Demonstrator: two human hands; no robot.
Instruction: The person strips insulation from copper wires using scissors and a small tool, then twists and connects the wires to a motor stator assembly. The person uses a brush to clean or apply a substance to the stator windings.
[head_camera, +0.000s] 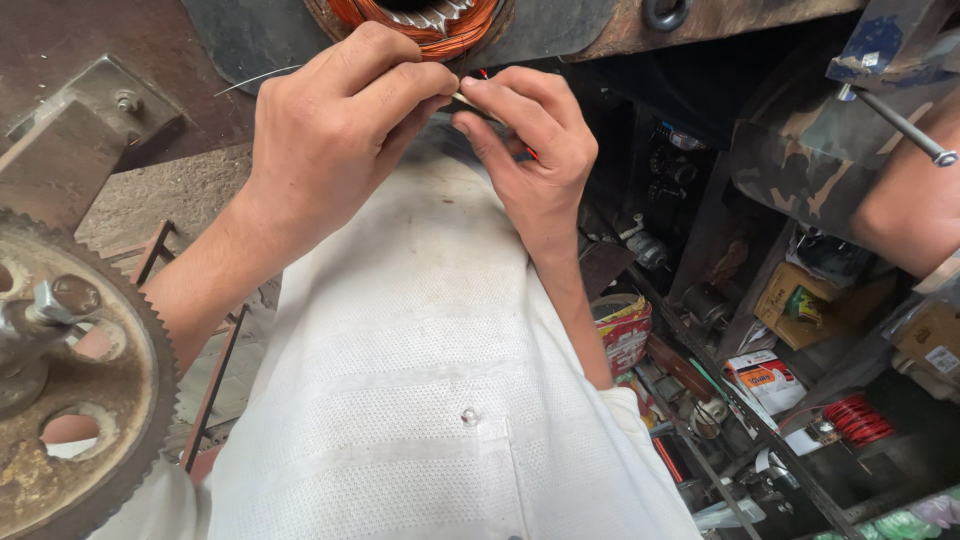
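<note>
Cluttered workshop, shelves (760, 400) right, toothed wheel (70, 370) near left. Above the white shirt (420, 380), left hand (340, 130) and right hand (530, 150) meet, fingertips pressed together, pinching a thin wire (465, 97) between them. Wire looks light, springy, easily kinked; grip near the end. Copper coil (420, 22) just beyond.

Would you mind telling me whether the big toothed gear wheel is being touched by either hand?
No, the gear wheel sits low at the left, while both hands pinch a thin wire near the copper coil.
</note>
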